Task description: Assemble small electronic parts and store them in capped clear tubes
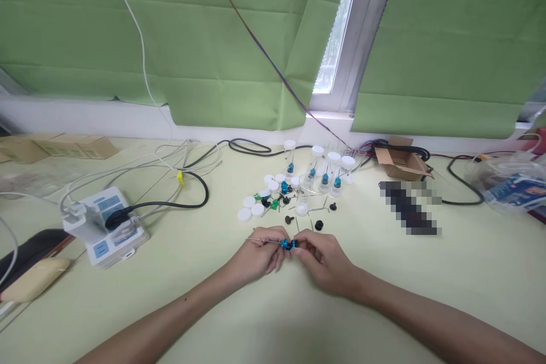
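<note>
A yellow tag (180, 177) hangs on a cord at the left, and any words on it are too small to read. The white power block (117, 256) has blue patches around its plug holes, but I can't read any marks there. On the far right, a blue packet (518, 190) has a picture and some pale print, too blurry to read. A long dark thing (407, 207) is blurred into squares, so its writing can't be seen.

The small blue part (286, 245) is right between the two hands, just above the worktop (384, 273). The left hand (267, 247) pinches one end with its fingers. The right hand (322, 256) pinches the other end, which is darker. A thin metal stick (258, 239) pokes out to the left, over the left hand.

Just past the hands lie a black knob (319, 225) and a brown-black screw (289, 219). Behind those are white lids (257, 210), green bits (275, 204) and clear tubes (336, 173) with blue parts inside.
</note>
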`<action>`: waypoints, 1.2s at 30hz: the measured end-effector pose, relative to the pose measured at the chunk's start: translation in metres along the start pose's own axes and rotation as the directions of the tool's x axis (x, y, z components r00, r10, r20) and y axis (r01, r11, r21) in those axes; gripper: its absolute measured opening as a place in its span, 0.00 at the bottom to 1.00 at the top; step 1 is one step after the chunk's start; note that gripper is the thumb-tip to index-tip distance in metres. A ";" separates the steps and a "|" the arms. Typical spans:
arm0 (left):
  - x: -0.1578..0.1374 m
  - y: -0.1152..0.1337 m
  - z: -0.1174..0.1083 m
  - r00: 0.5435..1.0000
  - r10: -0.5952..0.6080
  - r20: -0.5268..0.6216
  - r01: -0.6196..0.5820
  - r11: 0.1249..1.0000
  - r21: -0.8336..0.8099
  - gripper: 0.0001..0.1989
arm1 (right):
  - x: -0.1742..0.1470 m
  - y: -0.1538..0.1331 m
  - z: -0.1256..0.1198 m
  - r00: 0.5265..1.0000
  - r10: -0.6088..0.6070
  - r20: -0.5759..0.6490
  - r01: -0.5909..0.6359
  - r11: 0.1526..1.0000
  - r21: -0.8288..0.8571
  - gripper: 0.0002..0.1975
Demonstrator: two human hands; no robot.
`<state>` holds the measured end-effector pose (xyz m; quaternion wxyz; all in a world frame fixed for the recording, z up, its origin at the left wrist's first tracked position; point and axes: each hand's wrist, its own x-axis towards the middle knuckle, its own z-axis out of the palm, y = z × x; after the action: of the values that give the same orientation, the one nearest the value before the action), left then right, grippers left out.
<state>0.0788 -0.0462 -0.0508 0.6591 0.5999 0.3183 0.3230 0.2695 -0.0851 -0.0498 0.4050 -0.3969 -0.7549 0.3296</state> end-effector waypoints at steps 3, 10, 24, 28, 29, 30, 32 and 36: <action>0.001 -0.002 -0.001 1.000 -0.007 -0.014 0.006 1.000 -0.027 0.10 | 0.000 0.000 0.001 1.000 0.003 -0.031 -0.003 1.000 0.001 0.05; -0.001 0.004 -0.001 0.998 -0.045 -0.032 0.041 0.993 -0.114 0.05 | -0.001 0.001 0.001 0.998 -0.013 -0.062 0.011 1.000 -0.025 0.05; -0.006 0.017 0.002 0.997 0.058 -0.045 -0.066 0.974 -0.216 0.10 | 0.005 -0.002 0.000 0.987 0.093 -0.133 -0.092 0.996 0.014 0.08; -0.007 0.025 0.000 0.991 0.096 -0.093 -0.113 0.974 -0.196 0.11 | 0.005 -0.003 0.000 0.983 0.131 -0.127 -0.126 0.991 0.042 0.12; -0.007 0.027 0.000 0.989 0.109 -0.100 -0.127 0.973 -0.193 0.11 | 0.005 -0.004 -0.001 0.982 0.141 -0.125 -0.135 0.989 0.056 0.12; -0.007 0.029 -0.001 0.987 0.120 -0.106 -0.139 0.972 -0.190 0.11 | 0.005 -0.004 -0.001 0.981 0.152 -0.123 -0.144 0.987 0.070 0.13; -0.007 0.031 -0.002 0.984 0.131 -0.117 -0.151 0.972 -0.179 0.11 | 0.006 -0.004 -0.002 0.979 0.168 -0.117 -0.159 0.983 0.089 0.14; -0.007 0.030 -0.002 0.983 0.126 -0.137 -0.146 0.979 -0.144 0.12 | 0.006 -0.004 -0.002 0.978 0.183 -0.102 -0.174 0.980 0.092 0.15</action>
<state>0.0718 -0.0481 -0.0209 0.6582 0.5458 0.2920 0.4285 0.2674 -0.0811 -0.0437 0.4308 -0.4636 -0.6785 0.3730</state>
